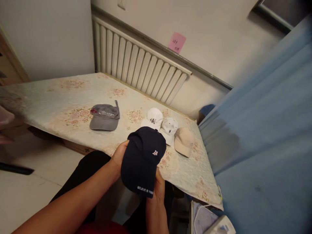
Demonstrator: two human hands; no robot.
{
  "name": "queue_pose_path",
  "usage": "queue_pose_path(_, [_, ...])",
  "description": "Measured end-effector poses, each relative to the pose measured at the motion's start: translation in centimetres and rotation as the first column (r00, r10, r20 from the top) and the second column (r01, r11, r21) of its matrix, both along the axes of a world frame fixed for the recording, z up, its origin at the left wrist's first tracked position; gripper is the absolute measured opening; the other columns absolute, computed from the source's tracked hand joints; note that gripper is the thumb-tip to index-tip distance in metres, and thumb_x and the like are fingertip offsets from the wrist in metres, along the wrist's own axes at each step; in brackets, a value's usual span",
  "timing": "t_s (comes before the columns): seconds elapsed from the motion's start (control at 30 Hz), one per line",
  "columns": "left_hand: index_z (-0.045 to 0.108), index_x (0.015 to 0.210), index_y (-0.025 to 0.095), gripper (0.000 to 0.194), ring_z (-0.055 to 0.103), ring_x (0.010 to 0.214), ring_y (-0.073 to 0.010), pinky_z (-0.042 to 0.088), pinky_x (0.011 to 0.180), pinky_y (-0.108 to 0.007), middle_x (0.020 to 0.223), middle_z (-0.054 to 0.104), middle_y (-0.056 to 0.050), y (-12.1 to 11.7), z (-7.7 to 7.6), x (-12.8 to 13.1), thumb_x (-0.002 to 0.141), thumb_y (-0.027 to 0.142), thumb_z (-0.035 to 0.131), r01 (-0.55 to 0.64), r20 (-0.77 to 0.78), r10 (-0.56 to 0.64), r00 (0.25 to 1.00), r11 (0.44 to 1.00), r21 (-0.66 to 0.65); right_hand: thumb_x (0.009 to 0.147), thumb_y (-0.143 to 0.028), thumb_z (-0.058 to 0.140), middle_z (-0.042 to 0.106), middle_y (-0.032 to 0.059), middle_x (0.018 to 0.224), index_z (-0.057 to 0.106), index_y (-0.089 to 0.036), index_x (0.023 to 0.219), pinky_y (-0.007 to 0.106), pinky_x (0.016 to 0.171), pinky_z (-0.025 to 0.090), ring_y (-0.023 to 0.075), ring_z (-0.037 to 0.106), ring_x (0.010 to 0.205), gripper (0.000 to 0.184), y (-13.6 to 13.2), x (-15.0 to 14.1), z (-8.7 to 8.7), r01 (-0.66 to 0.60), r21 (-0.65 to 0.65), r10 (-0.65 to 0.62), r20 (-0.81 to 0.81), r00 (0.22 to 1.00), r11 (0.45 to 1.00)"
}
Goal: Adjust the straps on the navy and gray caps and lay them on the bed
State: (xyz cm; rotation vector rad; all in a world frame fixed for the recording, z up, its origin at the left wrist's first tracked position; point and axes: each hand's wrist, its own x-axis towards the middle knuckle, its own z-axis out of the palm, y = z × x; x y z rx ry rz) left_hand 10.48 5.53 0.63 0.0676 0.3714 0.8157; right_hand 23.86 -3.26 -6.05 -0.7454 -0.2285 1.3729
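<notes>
A dark navy baseball cap point(143, 159) with a small white "LA" emblem and white lettering along its brim is held up over the bed's near edge. My left hand point(120, 154) grips it at the left side, the fingers mostly hidden behind the cap. On the lower right, my right hand point(159, 185) is closed on the same cap. Just beyond it lie a white cap point(153, 117) with black letters, another white cap point(169, 129) with a small dark logo, and a beige cap point(184, 141). Farther left rests a grey cap point(105, 117), its strap sticking up.
The caps lie on a bed point(131, 100) with a floral cover. Behind it stands a white radiator point(138, 61), with a pink note point(177, 42) on the wall above. A blue curtain point(263, 130) hangs at the right. A white appliance point(220, 226) sits low at the right.
</notes>
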Motion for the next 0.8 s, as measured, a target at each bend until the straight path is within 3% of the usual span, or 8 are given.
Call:
queue_pose_path(0.13, [0.069,0.1,0.008,0.034,0.072,0.079,-0.0284,0.052,0.087,-0.046,0.082,0.075,-0.011,-0.1,0.2,-1.1,0.086,0.022,0.042,-0.125,0.05,0.121,0.991,0.989,0.084,0.066,-0.025,0.079,0.076,0.0048,0.097,0.072,-0.017,0.096,0.042,0.107,0.042,0.0198,0.071,0.094,0.032,0.0,0.3,-0.3,0.028,0.002,-0.028,-0.118,0.993,1.0])
queue_pose_path(0.23, [0.063,0.116,0.007,0.041,0.071,0.086,-0.0308,0.051,0.09,-0.048,0.092,0.075,-0.014,-0.3,0.8,-1.6,0.09,0.031,0.043,-0.071,0.086,0.062,0.994,0.992,0.101,0.066,-0.025,0.079,0.076,0.0061,0.096,0.072,-0.017,0.096,0.044,0.106,0.043,0.021,0.071,0.095,0.032,-0.1,-0.1,-0.4,0.034,-0.013,-0.035,-0.115,0.993,0.999])
queue_pose_path(0.37, [0.059,0.124,0.007,0.047,0.071,0.088,-0.0324,0.05,0.091,-0.05,0.095,0.075,-0.016,-0.3,1.0,-1.9,0.089,0.039,0.05,0.049,0.064,-0.051,0.997,0.998,0.032,0.068,-0.024,0.077,0.075,0.0078,0.101,0.072,-0.016,0.098,0.047,0.104,0.044,0.0229,0.07,0.099,0.032,-0.2,-0.8,-0.7,0.049,-0.044,-0.053,-0.092,0.994,0.998])
queue_pose_path(0.6, [0.061,0.121,0.006,0.043,0.072,0.083,-0.0326,0.052,0.087,-0.049,0.091,0.075,-0.017,0.2,0.1,-2.7,0.087,0.031,0.056,0.08,-0.009,-0.081,0.997,0.995,-0.056,0.067,-0.026,0.079,0.076,0.0078,0.097,0.072,-0.015,0.095,0.046,0.104,0.044,0.0227,0.071,0.095,0.031,-0.5,-1.3,-1.4,0.052,-0.07,-0.055,-0.047,0.997,0.996])
queue_pose_path(0.8, [0.062,0.119,0.007,0.04,0.073,0.076,-0.0326,0.054,0.083,-0.051,0.084,0.076,-0.016,0.4,0.5,-3.0,0.087,0.03,0.056,0.091,-0.068,-0.096,0.993,0.993,-0.074,0.065,-0.027,0.08,0.076,0.0058,0.097,0.072,-0.017,0.095,0.046,0.105,0.043,0.0209,0.071,0.091,0.032,-0.8,-1.8,-0.9,0.011,0.001,-0.011,-0.025,1.0,1.0])
